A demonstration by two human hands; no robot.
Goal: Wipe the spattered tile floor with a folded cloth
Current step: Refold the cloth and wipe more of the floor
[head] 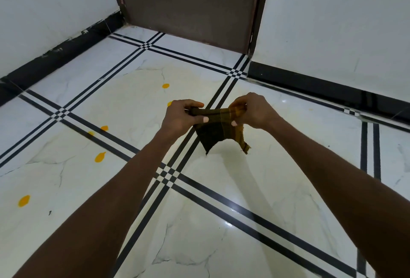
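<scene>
A dark olive and mustard checked cloth hangs in the air above the floor, folded over along its top edge. My left hand grips its left end and my right hand grips its right end; two loose corners dangle below. The white marble-look tile floor has black double stripe lines. Orange-yellow spatters lie on it to the left: one far spatter, one near my left forearm, a bigger one and one at the near left.
A brown door in a dark frame stands at the far end between white walls. Black skirting runs along the left wall and black skirting along the right wall. A small dark speck lies near the closest spatter.
</scene>
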